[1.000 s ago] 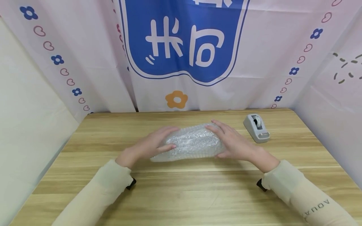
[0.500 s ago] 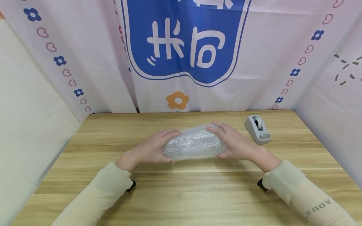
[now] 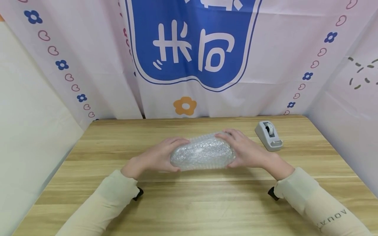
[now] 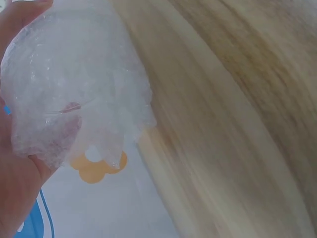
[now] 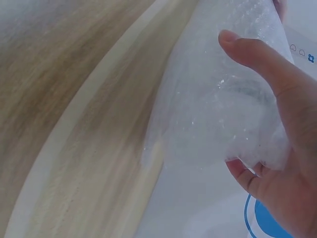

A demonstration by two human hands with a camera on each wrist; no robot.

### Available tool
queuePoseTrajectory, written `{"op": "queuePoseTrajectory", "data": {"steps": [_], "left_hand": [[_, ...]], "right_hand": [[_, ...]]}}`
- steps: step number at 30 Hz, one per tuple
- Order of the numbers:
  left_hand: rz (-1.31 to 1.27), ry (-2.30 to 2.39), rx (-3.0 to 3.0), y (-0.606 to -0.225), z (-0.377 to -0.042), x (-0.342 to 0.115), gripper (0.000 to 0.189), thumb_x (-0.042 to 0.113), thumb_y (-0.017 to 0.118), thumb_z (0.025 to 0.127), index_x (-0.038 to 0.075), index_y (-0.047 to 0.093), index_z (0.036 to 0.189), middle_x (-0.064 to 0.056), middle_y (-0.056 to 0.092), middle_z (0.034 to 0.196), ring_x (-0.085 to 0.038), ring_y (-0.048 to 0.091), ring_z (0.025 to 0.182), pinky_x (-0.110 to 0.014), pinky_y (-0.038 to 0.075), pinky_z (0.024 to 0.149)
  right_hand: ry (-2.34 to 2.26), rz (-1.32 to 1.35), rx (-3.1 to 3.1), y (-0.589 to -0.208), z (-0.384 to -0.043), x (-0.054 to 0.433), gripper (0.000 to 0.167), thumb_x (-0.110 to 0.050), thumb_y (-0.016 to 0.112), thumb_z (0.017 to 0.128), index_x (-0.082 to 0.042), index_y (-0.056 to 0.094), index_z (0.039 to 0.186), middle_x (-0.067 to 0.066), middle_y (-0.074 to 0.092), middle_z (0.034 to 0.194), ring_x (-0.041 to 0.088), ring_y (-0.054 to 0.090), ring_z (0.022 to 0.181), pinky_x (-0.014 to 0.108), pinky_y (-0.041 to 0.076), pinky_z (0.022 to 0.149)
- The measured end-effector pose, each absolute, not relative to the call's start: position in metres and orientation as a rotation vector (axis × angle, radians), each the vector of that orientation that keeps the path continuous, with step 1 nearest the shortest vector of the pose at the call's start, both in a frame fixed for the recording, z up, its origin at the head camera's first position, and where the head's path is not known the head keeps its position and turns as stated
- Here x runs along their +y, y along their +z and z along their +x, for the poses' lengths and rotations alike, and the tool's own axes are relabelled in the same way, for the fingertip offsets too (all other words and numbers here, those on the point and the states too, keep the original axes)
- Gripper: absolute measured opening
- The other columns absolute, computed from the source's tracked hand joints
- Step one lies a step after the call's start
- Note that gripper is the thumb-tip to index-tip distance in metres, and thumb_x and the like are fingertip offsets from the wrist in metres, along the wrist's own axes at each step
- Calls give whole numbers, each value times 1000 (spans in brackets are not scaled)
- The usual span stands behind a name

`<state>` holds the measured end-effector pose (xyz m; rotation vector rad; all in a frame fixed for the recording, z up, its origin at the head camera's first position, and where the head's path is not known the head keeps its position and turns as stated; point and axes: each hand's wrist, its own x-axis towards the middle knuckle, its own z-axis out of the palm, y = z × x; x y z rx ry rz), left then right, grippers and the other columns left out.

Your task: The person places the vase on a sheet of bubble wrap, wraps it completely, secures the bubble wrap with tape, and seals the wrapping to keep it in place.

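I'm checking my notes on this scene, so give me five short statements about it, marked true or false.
1. The left hand and right hand hold the bubble-wrap bundle between them. True.
2. A tape dispenser stands on the table. True.
3. The tape dispenser is nearer the left hand. False: it is nearer the right.
4. The bundle's wrapping is brown paper. False: it is clear bubble wrap.
5. The right sleeve bears lettering. True.

Wood-grain tabletop (image 3: 195, 206); grey tape dispenser (image 3: 267, 139) on far right.
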<state>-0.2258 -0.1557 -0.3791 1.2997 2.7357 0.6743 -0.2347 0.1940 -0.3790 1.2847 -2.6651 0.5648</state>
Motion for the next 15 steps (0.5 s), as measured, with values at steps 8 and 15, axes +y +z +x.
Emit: {"op": "queuePoseTrajectory", "data": {"steps": [8,15], "left_hand": [[1256,812,2588,-375,-228,-159,94,19,91,73,4,43,153,-10,46,155,-29,42,142,-47,38,116],[1156,848,2500,-371,-233,-161,95,17,91,73,5,42,154,-13,45,156,-33,42,142,-51,38,115]], "right_hand": [[561,1291,-2772,-371,-232,193,116,-32,100,59,-13,38,155,19,45,147,36,46,133,53,46,106],[586,1303,-2853,-364,-232,194,114,-36,98,63,-14,37,157,19,44,150,37,45,136,57,45,106]]}}
